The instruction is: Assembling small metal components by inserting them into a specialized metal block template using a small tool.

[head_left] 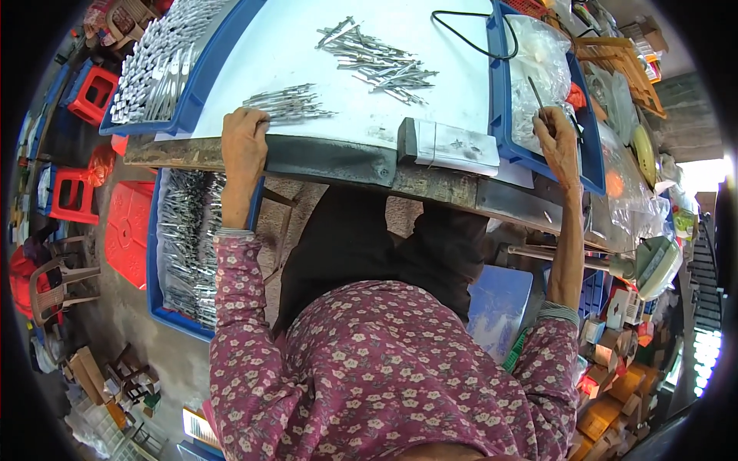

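My left hand (244, 142) rests at the table's near edge with its fingers curled. Its fingertips are at the left end of a small bundle of thin metal rods (290, 104); what they pinch, if anything, is hidden. A larger loose pile of similar slim metal pieces (380, 61) lies farther back on the white tabletop (254, 46). Over at the right, my right hand (558, 146) is closed on a thin dark rod (535, 91), which sticks up from its fingers. That hand is above a blue tray (501, 100) holding clear plastic bags (530, 54).
A blue crate (183, 107) of stacked silvery pieces stands at the left, another blue crate (156, 269) of metal parts below it. A grey-sided block (450, 144) sits on the front edge. A black cord loop (480, 54) lies at the back. Red stools (75, 192) are farther left.
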The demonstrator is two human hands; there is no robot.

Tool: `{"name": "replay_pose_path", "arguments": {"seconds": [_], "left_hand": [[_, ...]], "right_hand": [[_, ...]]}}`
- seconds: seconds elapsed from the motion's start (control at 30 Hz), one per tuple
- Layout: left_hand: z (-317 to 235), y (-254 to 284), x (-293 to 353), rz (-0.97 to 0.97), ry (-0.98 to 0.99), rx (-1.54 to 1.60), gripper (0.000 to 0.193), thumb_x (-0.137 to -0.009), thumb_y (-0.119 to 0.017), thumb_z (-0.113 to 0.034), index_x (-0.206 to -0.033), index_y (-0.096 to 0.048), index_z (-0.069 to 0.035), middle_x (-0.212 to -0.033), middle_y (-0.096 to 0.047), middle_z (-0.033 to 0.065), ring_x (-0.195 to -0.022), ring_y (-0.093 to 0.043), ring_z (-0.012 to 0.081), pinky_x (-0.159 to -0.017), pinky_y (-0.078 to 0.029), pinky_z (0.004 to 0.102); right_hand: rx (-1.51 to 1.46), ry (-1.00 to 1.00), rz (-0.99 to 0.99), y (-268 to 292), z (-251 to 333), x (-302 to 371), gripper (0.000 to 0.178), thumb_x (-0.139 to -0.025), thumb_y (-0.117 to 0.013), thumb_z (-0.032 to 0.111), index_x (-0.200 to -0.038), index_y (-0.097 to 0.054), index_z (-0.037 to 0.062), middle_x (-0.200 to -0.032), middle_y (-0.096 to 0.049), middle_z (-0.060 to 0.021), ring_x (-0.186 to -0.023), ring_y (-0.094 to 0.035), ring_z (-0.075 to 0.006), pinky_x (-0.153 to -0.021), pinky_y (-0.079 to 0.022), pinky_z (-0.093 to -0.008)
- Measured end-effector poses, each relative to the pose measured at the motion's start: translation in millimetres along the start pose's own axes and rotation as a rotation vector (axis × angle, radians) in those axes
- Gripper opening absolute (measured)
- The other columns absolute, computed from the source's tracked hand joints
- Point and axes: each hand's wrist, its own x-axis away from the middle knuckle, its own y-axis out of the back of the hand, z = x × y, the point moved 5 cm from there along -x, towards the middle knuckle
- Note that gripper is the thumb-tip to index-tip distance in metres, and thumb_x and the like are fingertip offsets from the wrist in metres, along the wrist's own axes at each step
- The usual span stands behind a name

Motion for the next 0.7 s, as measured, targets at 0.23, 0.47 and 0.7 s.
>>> {"name": "replay_pose_path", "arguments": {"seconds": [0.23,0.47,0.7], "left_hand": [[-44,-22,-20,0.005,-0.088,0.172,0.009,-0.074,-0.059,-0.002,-0.083,-0.062,-0.003,-0.082,-0.058,0.0114,-0.083,-0.052,0.029,-0.074,-0.043,0.0368],[-98,-97,-49,0.144,-0.112,0.28,0.012,-0.072,-0.061,-0.005,-0.083,-0.062,-0.003,-0.083,-0.055,0.0141,-0.086,-0.051,0.0324,-0.076,-0.043,0.0396],[-102,-138,-54,0.154,-0.11,0.156,0.019,-0.07,-0.062,-0.003,-0.088,-0.059,-0.005,-0.085,-0.053,0.014,-0.088,-0.051,0.0324,-0.077,-0.042,0.0393]], "right_hand": [[-0.249,-0.037,0.012,-2,27,5,0.018,-0.082,-0.061,0.008,-0.096,-0.056,-0.0007,-0.069,-0.048,0.0038,-0.06,-0.041,-0.004,-0.054,-0.036,-0.0189],[-0.51,-0.165,0.128,-24,71,21,0.025,-0.077,-0.066,0.007,-0.099,-0.059,-0.0016,-0.067,-0.054,0.0028,-0.056,-0.045,-0.003,-0.05,-0.035,-0.0163],[-0.834,-0.239,0.222,-51,64,32,0.03,-0.073,-0.071,0.006,-0.099,-0.06,-0.0037,-0.068,-0.056,-0.0011,-0.056,-0.047,-0.006,-0.05,-0.037,-0.0192]]}}
